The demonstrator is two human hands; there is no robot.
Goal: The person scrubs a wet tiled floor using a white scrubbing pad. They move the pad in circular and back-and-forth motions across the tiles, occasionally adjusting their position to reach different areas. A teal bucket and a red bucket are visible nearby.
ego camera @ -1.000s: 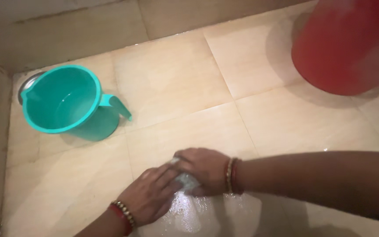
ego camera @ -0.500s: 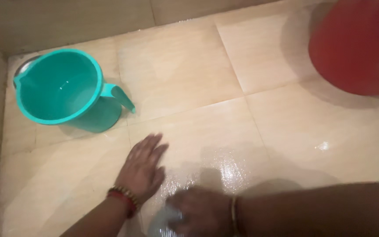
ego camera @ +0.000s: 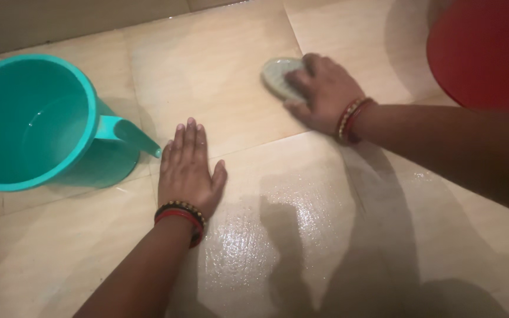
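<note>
Scrubber (ego camera: 279,76), a pale grey-green oval pad, now lies pressed to the tiled floor (ego camera: 225,70) at about one o'clock from the frame's middle, where half a second ago it was down at six o'clock by the near edge. The right hand (ego camera: 325,91) has carried it forward across the tile joint, fingers curled over its back edge and grasping it from above, bangles at the wrist. The left hand (ego camera: 187,168) lies flat with fingers released and spread straight, palm on the tile, about where it was, bracing at roughly seven o'clock from the pad. Judging by this, the stroke has gone from the near tile to the far one: a wet, glistening patch (ego camera: 278,235) sits at five o'clock from the left hand, while the tile under the pad looks duller. A teal plastic mug (ego camera: 30,123) holding a little water stands at nine o'clock, its handle near the left fingertips. A red bucket (ego camera: 484,53) fills two o'clock. No packages, labels or signs show.
</note>
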